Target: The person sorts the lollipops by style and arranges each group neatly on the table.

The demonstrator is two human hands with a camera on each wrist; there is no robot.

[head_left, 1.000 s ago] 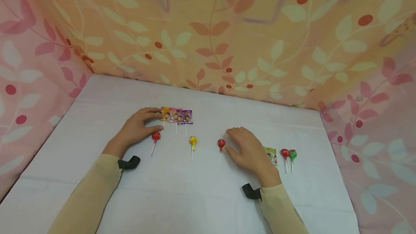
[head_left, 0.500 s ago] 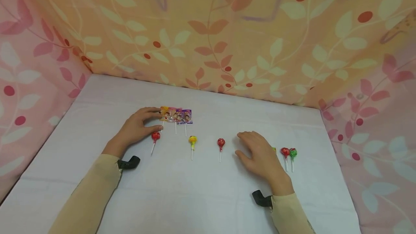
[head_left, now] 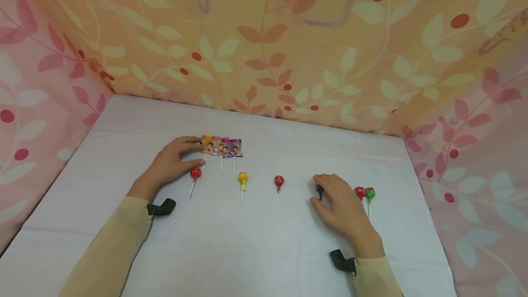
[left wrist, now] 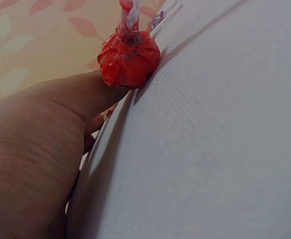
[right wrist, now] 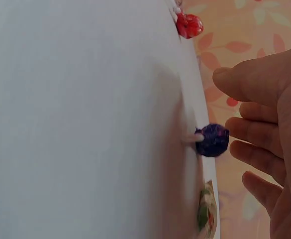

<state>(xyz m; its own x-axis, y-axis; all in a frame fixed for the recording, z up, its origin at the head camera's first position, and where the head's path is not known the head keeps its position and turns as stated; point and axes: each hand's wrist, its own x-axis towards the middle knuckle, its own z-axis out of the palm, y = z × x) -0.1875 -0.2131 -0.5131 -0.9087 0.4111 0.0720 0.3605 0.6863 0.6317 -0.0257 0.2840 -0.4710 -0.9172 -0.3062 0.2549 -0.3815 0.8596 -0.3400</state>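
My left hand point(head_left: 171, 162) rests on the white table with its fingers loosely extended. Its fingertips reach the edge of a flat yellow-wrapped lollipop point(head_left: 207, 143). Just below the thumb lies a round red lollipop point(head_left: 195, 173), which looms large over the thumb in the left wrist view. My right hand point(head_left: 344, 212) hovers with parted, relaxed fingers around a dark purple lollipop point(head_left: 319, 190). In the right wrist view, space separates the thumb from the fingers, and the purple lollipop point(right wrist: 212, 141) stands just off the fingertips, ungripped.
A purple-wrapped flat lollipop point(head_left: 235, 148) overlaps a pink one beside the yellow. Along the middle lie a yellow round lollipop point(head_left: 243, 177) and a red one point(head_left: 279, 181). Right of my right hand are another red point(head_left: 360, 192) and a green one point(head_left: 370, 193). Patterned cloth point(head_left: 264, 49) walls the table.
My right hand has moved right and slightly toward me, away from the middle red lollipop. The dark purple lollipop now shows by its fingers; the green packet is now hidden in the head view. Left hand stays.
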